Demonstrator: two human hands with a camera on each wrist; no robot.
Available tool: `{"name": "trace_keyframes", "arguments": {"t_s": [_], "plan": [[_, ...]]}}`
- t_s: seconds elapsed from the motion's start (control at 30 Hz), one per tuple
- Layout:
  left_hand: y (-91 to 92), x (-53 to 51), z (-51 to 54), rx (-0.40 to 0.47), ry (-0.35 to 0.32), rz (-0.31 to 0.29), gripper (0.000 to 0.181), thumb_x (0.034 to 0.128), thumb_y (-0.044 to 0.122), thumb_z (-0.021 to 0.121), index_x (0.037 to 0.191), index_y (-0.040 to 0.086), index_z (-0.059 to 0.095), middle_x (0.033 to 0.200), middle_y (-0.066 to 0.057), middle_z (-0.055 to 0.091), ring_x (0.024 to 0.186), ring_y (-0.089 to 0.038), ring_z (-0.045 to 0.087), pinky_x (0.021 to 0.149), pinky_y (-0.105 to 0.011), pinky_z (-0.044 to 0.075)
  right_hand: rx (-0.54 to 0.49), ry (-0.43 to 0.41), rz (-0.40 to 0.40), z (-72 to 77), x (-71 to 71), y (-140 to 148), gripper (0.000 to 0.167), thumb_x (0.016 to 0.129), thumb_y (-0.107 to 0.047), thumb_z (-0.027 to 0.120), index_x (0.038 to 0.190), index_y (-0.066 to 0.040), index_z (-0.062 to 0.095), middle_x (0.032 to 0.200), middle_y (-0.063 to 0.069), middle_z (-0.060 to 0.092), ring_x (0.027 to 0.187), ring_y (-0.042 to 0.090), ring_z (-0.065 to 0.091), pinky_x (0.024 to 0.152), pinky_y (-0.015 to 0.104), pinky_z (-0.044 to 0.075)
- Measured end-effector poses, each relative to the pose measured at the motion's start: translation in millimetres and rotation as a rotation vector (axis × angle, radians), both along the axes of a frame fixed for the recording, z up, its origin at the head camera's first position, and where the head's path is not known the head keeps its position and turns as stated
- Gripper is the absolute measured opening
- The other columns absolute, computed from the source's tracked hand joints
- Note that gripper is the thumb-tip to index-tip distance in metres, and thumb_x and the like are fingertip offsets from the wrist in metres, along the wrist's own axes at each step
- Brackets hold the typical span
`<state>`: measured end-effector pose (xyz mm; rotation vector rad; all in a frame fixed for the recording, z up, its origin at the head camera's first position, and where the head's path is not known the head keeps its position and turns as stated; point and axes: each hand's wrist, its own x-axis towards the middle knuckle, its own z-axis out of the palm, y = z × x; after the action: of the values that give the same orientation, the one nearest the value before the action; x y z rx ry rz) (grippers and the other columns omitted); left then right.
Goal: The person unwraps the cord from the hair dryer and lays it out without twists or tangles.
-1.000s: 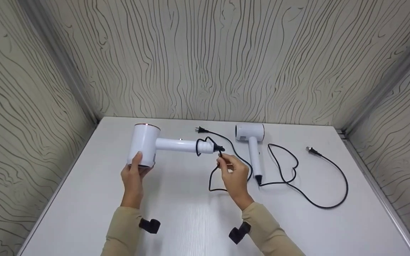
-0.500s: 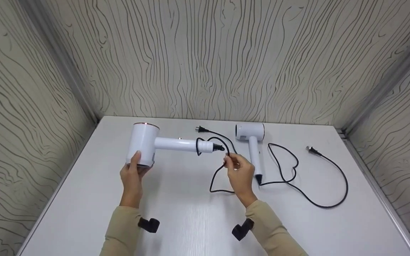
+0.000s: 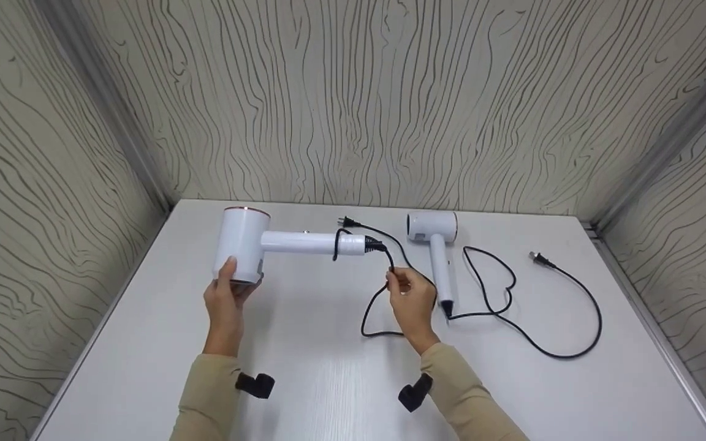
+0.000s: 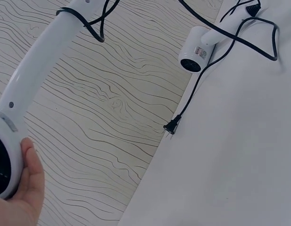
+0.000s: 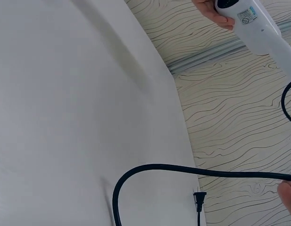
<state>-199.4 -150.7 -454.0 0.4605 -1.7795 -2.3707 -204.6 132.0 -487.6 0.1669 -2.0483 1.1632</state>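
A white hair dryer is held up above the table, its handle pointing right. My left hand grips the lower end of its barrel, thumb in front. A loop of the black power cord goes around the handle near its end. Just right of the handle's tip, my right hand pinches this cord between thumb and fingers. In the right wrist view the cord bends away from the fingertips. Its plug lies near the table's back edge.
A second white hair dryer lies at the back right of the white table. Its black cord curls to the right and ends in a plug. Wood-patterned panels stand at the back and sides.
My right hand has shifted slightly right, pulling the cord; the slack at the handle's end has drawn in, leaving one loop around the handle. The held dryer has risen slightly.
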Motion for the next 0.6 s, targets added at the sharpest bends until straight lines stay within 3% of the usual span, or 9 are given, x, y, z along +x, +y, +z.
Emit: {"name": "trace_keyframes", "arguments": {"t_s": [0.3,0.6], "plan": [[-0.5,-0.3,5.5,0.029,0.017,-0.002,0.062,0.0976,0.047,0.041,0.144,0.006,0.031,0.126,-0.006,0.049,0.095,-0.004,0.063,0.085,-0.017,0.056,0.111,-0.006,-0.004,-9.4,-5.7,-5,0.005,0.081,0.006,0.070,0.081,0.002,0.069,0.072,0.013,0.069,0.062,0.022,0.065,0.057,0.024,0.057],[1.9,0.5,7.8,0.055,0.037,-0.017,0.062,0.0974,0.048,0.041,0.144,0.009,0.030,0.125,-0.004,0.048,0.097,-0.006,0.063,0.086,-0.018,0.056,0.198,-0.031,0.017,-15.8,-9.2,-18,0.006,0.082,0.005,0.069,0.086,0.000,0.069,0.076,0.010,0.069,0.066,0.018,0.067,0.060,0.023,0.058]]}}
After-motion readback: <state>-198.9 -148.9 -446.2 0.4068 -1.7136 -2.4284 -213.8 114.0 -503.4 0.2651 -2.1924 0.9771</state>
